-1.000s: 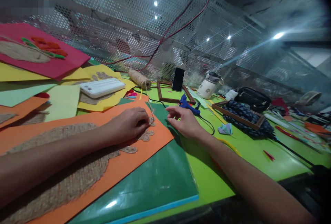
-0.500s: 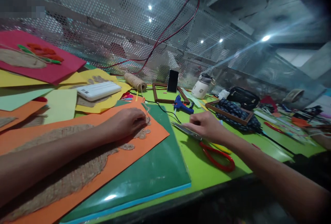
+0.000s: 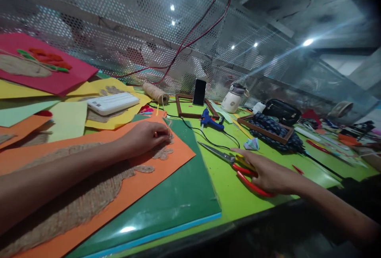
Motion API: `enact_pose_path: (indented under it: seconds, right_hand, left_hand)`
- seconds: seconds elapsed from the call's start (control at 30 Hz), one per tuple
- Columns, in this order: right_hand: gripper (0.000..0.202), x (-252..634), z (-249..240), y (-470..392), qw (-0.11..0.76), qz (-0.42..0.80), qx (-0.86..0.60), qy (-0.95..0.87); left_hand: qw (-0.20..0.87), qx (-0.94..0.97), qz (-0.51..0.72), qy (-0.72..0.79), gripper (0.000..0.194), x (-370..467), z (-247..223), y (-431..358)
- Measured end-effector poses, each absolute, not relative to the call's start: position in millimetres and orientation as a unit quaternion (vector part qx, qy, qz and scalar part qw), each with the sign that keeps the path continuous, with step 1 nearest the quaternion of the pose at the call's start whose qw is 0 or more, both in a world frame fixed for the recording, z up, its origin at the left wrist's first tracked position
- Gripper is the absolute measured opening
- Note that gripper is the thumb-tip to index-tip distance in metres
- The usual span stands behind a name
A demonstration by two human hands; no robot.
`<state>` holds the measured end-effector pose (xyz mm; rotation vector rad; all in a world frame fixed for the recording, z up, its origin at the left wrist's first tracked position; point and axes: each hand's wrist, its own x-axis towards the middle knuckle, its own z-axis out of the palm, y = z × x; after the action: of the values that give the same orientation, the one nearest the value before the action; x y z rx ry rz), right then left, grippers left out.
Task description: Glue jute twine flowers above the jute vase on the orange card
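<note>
Head view: the scissors (image 3: 222,155) lie just right of the orange sheet (image 3: 183,151), the blades closed together. Their long axis runs on a slant: the tips point away and left, past the sheet's right-hand corner, while the red handles trail back and right, farther from the sheet. The right hand (image 3: 266,172) reaches over those handles from the side away from the sheet, fingers extended and touching; whether it has closed on them, I cannot tell.

On the sheet's far right part, the left hand (image 3: 145,137) rests with fingers curled beside a thin strand of twine (image 3: 169,123); whether they pinch it is hidden. Small coiled twine shapes (image 3: 163,153) lie on the sheet near that hand, and a large twine panel (image 3: 86,198) stretches along it under the left forearm.

Beneath the sheet is a green folder (image 3: 175,194). Beyond its far edge lies the twine spool (image 3: 155,93); beyond and right of it are a blue glue gun (image 3: 210,121) and a wooden frame (image 3: 190,114).
</note>
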<state>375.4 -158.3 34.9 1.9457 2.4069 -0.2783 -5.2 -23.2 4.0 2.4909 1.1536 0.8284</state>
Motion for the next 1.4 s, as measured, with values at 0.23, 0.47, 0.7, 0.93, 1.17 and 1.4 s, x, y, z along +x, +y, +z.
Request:
enact_pose_path:
  seconds: [0.23,0.47,0.7,0.93,1.17,1.4]
  right_hand:
    - [0.06,370.3,41.9,-168.1,-0.018,-0.049,0.592,0.805]
    - [0.066,317.4,44.6,-132.2,0.029,-0.014,0.536,0.844]
    - [0.075,304.1,42.1,-120.5,0.082,0.003,0.532,0.843]
    - [0.074,307.2,37.4,-120.5,0.077,-0.005,0.54,0.838]
    - [0.057,304.9,31.7,-115.4,0.068,0.03,0.526,0.847]
    - [0.05,307.5,18.7,-115.9,0.072,0.173,0.498,0.847]
  left_hand:
    - [0.183,0.842,0.268,0.43,0.024,-6.7,4.4,-22.6]
    - [0.22,0.829,0.246,0.452,0.027,-3.7,11.4,-26.3]
    - [0.219,0.822,0.252,0.46,0.023,-4.2,10.5,-26.9]
    - [0.216,0.825,0.262,0.452,0.023,-3.7,8.3,-26.2]
    - [0.206,0.829,0.276,0.441,0.024,-5.7,3.3,-25.4]
    - [0.201,0.827,0.277,0.445,0.02,-5.5,1.5,-24.0]
